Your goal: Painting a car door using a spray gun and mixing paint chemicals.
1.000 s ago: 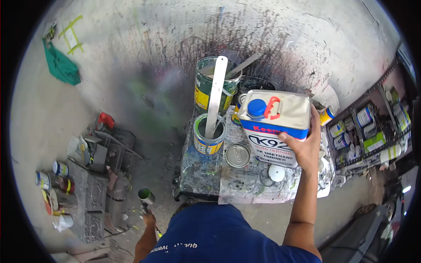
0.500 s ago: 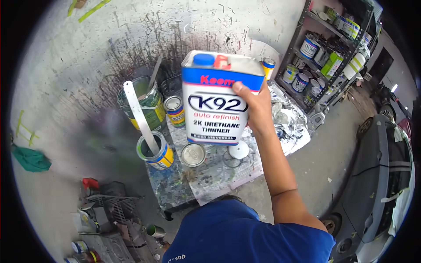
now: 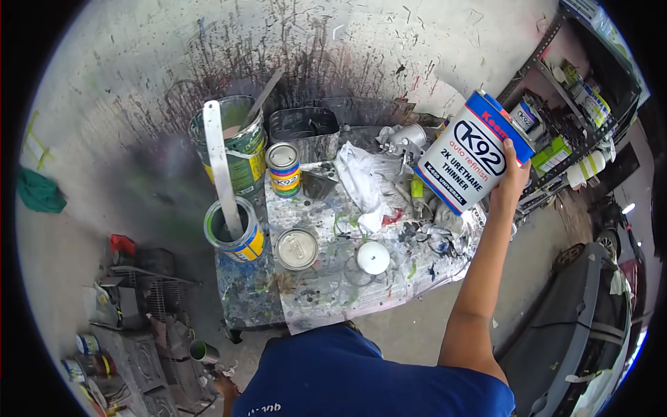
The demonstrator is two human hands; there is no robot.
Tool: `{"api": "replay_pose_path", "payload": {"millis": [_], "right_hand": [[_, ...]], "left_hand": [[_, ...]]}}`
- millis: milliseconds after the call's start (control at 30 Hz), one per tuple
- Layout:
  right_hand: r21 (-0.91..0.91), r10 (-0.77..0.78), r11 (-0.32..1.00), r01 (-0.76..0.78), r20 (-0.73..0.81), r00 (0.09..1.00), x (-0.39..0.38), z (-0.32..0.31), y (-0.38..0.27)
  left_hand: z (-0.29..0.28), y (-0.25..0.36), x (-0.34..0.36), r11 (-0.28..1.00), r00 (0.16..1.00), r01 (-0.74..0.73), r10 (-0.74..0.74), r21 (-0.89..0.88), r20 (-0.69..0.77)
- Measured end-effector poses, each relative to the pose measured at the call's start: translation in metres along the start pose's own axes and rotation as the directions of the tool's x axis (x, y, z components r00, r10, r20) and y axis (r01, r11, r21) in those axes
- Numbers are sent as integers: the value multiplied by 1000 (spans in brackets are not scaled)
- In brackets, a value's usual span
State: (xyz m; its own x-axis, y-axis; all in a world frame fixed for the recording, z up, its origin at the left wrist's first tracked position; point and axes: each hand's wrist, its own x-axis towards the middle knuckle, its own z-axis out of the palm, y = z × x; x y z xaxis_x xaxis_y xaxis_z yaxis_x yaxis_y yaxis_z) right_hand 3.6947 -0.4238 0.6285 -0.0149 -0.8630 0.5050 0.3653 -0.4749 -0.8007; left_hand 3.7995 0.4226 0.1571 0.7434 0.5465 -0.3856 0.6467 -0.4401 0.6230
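The person's right hand (image 3: 512,182), near 3 o'clock, is closed on the side edge of a rectangular blue-and-white tin (image 3: 464,158), thumb pressed to its front and the other fingers hidden behind. The tin is held up between 2 and 3 o'clock, in front of the table's right end, its top leaning toward 2 o'clock. At 7 o'clock, the left hand (image 3: 224,384) grips a tool with a green-lined cup (image 3: 203,352); its separate fingers are too small to make out. Across the paint-stained table (image 3: 243,306), an open can (image 3: 248,249) between 8 and 9 o'clock holds a long pale paddle (image 3: 221,167) standing slightly tilted. At 10 o'clock are a large green bucket (image 3: 243,171) and a small closed can (image 3: 284,176); at 11, a dark open tub (image 3: 316,148). A white rag (image 3: 361,182) lies between 1 and 2. A silver lid (image 3: 297,250) lies between 7 and 8, and a white disc (image 3: 373,258) near 5. Beyond the table, a grey car (image 3: 556,347) stands at 4 o'clock.
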Motion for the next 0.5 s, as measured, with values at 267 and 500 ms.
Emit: {"api": "replay_pose_path", "payload": {"millis": [267,500], "right_hand": [[-68,8,998,-5,38,999,33,-25,15],[-141,-44,989,39,-28,999,41,-38,67]], "left_hand": [[10,-48,31,999,999,46,-45,-20,16],[0,44,-24,997,998,52,-53,60,15]]}}
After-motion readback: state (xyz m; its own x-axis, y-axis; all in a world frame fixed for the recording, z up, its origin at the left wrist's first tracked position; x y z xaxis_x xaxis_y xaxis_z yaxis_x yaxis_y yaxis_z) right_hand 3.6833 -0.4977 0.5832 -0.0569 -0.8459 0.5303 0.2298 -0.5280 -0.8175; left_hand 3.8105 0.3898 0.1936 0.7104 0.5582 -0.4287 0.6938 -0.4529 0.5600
